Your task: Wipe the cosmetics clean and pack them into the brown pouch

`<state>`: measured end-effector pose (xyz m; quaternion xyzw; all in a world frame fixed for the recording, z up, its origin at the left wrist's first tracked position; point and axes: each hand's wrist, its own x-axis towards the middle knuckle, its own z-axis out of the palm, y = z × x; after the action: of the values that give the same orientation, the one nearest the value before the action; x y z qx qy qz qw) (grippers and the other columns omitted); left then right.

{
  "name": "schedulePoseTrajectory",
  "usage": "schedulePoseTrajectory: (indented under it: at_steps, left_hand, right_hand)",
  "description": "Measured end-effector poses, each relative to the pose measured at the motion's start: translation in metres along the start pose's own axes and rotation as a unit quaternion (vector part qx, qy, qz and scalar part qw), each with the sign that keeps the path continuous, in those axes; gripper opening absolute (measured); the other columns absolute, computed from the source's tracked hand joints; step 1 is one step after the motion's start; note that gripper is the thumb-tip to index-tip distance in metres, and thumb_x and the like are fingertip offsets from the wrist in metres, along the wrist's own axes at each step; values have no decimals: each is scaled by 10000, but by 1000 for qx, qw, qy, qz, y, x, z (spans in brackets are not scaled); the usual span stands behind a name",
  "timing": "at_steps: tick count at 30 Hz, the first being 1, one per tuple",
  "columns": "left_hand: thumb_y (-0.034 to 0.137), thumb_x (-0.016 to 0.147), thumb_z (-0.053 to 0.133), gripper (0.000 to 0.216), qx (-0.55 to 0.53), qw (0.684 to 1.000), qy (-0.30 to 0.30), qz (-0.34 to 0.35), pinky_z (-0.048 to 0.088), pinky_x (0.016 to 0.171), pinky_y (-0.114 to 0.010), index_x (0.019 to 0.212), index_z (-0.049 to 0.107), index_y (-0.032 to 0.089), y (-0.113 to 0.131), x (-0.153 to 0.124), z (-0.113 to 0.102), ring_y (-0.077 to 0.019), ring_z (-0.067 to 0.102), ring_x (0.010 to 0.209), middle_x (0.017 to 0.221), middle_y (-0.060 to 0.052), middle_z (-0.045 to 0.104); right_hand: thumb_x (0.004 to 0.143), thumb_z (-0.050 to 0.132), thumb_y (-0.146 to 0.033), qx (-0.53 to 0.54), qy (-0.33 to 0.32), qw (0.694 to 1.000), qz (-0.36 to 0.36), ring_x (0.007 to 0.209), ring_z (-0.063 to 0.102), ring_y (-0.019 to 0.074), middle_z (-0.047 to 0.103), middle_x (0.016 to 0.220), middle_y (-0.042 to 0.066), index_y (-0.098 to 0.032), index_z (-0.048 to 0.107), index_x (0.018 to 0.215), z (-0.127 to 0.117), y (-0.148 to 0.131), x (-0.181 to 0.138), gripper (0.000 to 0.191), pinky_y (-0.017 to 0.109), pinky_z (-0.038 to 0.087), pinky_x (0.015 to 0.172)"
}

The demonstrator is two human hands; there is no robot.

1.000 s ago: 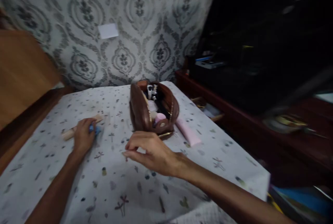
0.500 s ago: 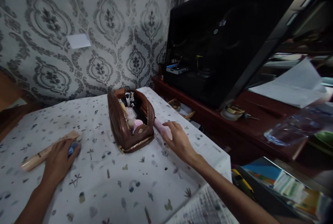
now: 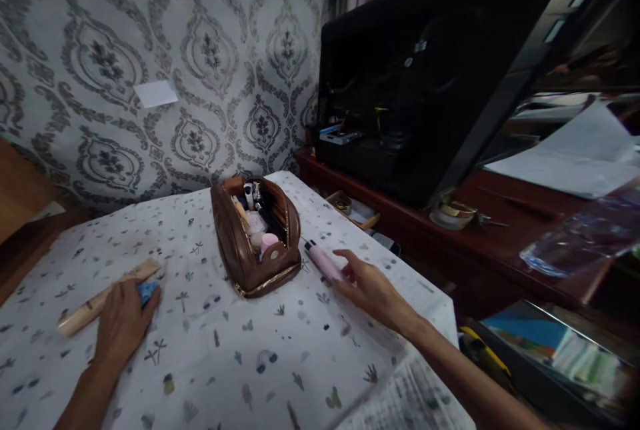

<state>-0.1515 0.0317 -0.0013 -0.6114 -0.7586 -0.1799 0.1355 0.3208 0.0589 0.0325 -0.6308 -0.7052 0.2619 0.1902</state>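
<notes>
My left hand (image 3: 121,317) lies on the table over a beige tube (image 3: 90,310), its thumb and fingers around a small crumpled blue thing (image 3: 147,293). What exactly the blue thing is, I cannot make out. Thumb and forefinger apart, my right hand (image 3: 373,290) is at the near end of a slim pink tube (image 3: 325,262) with a black tip. Whether a finger touches the tube is unclear. Between my hands stands a brown toiletry bag (image 3: 270,277), unzipped, with a pink-capped jar (image 3: 269,241) and several other cosmetics inside.
A patterned white cloth (image 3: 225,363) covers the table. To the right, a red-brown desk (image 3: 540,217) carries a large black screen (image 3: 400,97), a gold-coloured roll of tape (image 3: 455,212) and clear plastic (image 3: 565,243). A small open drawer (image 3: 367,220) sticks out beyond the table's right edge.
My right hand has drawn back to the right, and more of the pink tube shows, with its black tip farther from the bag. My left hand stays over the beige tube.
</notes>
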Motion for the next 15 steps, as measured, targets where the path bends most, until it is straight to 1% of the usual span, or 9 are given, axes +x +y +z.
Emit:
schedulePoseTrajectory:
  at_steps: [2,3,5,7,9,12,13,15]
  left_hand:
    - [630,853,277,560,-17,1000,-3,9,492,879,-518,1000,548,163,-2,0,1,-382,585,951,919,-166,583]
    - [615,861,290,529,-24,1000,-1,14,496,864,-510,998,553,176,-3,-1,2,-374,589,943,921,-156,588]
    - [595,870,315,504,-38,999,5,22,500,863,-497,1023,567,187,-6,-2,4,-365,593,959,946,-145,599]
    - [589,871,333,508,-53,998,9,23,500,881,-489,1054,579,185,-8,-3,6,-359,595,995,988,-143,610]
    - [589,873,343,516,-73,997,11,18,499,900,-481,1078,586,182,-10,-3,8,-353,594,1033,1037,-144,619]
    - [587,873,364,510,-113,994,5,2,496,917,-477,1103,589,191,-12,-3,11,-341,597,1063,1091,-136,633]
    - [586,872,377,505,-129,992,3,-2,491,931,-478,1110,588,195,-12,-2,12,-338,598,1074,1107,-133,638]
    - [595,861,412,493,-168,986,-1,-11,482,958,-484,1102,592,204,-11,-2,11,-335,599,1090,1136,-128,648]
  right_hand:
    - [810,586,-339,96,-49,994,18,765,595,193,646,861,34,-180,543,1294,-3,0,-14,511,319,446,726]
    - [788,600,-372,145,-74,986,25,746,576,184,622,826,20,-178,574,1248,-3,-1,-20,500,310,438,703]
    - [731,640,-418,242,-127,961,37,725,537,165,572,785,-3,-170,616,1169,0,-8,-31,503,291,409,667]
    - [673,688,-417,326,-188,925,49,703,501,142,536,764,-23,-166,638,1121,8,-21,-38,517,270,369,637]
    - [620,741,-374,384,-250,887,58,678,469,119,520,743,-38,-164,662,1059,20,-38,-41,493,252,331,621]
    - [560,811,-330,455,-325,826,70,658,451,96,525,713,-48,-158,688,993,46,-66,-37,482,233,305,621]
    - [545,828,-328,478,-338,807,74,658,458,91,533,709,-50,-156,695,987,57,-76,-33,493,228,309,626]
    - [534,849,-324,513,-342,783,79,641,462,75,553,711,-55,-158,703,980,80,-95,-23,498,216,314,620]
